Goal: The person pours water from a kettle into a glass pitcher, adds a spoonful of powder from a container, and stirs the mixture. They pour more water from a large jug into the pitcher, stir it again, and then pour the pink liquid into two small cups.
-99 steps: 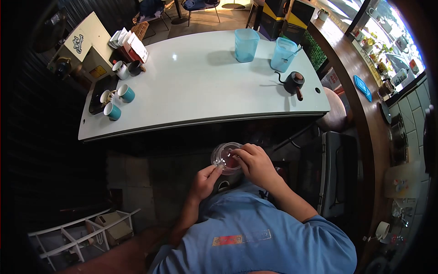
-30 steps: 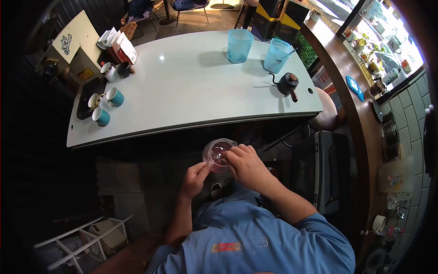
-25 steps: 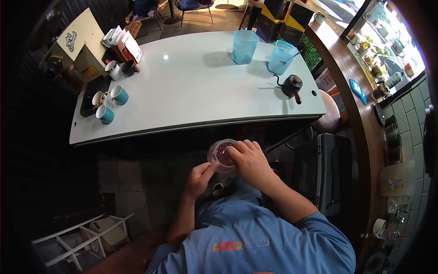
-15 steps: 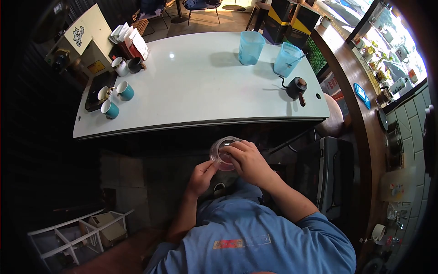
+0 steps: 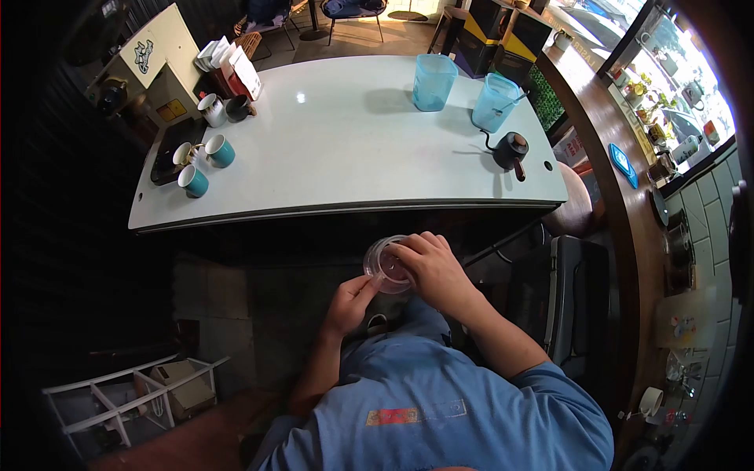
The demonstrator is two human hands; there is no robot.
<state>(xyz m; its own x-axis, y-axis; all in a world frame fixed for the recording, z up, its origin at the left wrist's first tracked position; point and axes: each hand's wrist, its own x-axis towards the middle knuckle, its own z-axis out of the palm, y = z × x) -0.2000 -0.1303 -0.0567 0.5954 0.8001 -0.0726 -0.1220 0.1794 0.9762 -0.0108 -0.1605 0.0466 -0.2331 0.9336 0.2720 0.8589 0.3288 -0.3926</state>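
Note:
A clear, round glass jug (image 5: 373,263) is in front of my body, just off the table's near edge, its mouth turned up toward me. My left hand (image 5: 349,304) is closed on its near-left side, thumb and fingers pinching what looks like the handle. My right hand (image 5: 436,271) is closed over the rim from the right, with fingertips reaching into the mouth. Those fingertips are partly hidden, and I cannot make out whether anything is between them and the glass. A pinkish tint shows through the jug's wall.
Beyond the jug stands a white table (image 5: 314,157). Teal cups (image 5: 193,181) and a grinder-like machine (image 5: 149,71) are at its left. At its right are two blue translucent pitchers (image 5: 433,82) and a black gooseneck kettle (image 5: 511,149). A black case (image 5: 577,298) is at my right.
My right hand has shifted slightly right and up along the jug's rim, and the jug has turned a little. My left hand keeps its hold. The view has shifted slightly.

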